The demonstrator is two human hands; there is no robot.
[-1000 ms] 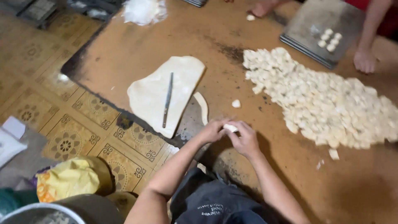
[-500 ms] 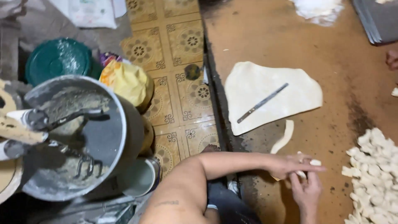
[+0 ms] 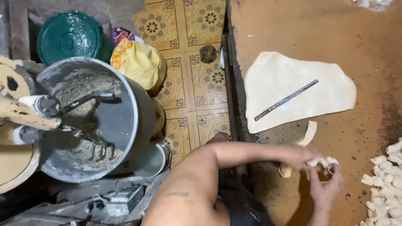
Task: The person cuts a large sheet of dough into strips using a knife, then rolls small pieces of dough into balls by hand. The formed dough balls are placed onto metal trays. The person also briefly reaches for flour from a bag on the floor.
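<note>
Honestly, best to keep both the left hand (image 3: 302, 158) and right hand (image 3: 325, 186) pinched lightly around that little dough piece (image 3: 323, 162) just above the tabletop (image 3: 318, 29), near the strip (image 3: 309, 133), folding gently without squashing.

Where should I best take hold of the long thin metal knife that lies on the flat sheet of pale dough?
Probably the darker handle end of the long thin metal knife, its lower-left end near the edge of the flat sheet of pale dough. It lies flat and slanted, so come from above and pinch the handle's sides, away from the blade.
</note>
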